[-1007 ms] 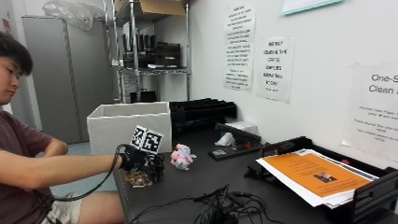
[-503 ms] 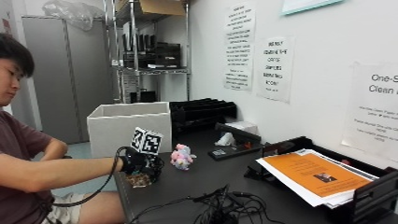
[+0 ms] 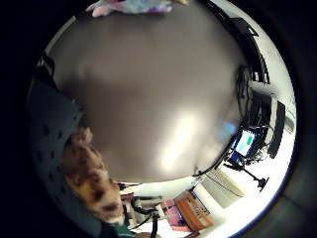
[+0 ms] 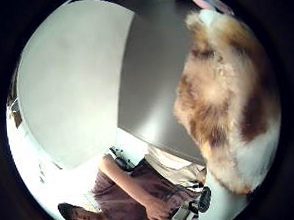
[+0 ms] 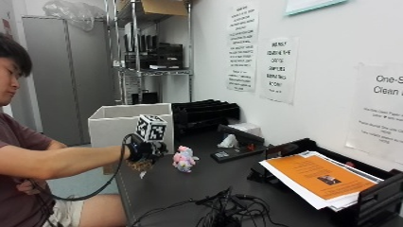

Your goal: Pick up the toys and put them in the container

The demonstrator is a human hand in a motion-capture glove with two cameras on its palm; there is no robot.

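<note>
Right hand grip holds brown-white plush, now lifted off desk, left-centre frame; container transfer next.

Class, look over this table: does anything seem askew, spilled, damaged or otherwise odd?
Only the paper stack stands out: it hangs over the front of its black tray. The pink toy stands upright on the table; nothing looks spilled or damaged.

Brown-white toy furry plush; table smooth, sheeny; container matt.
</note>
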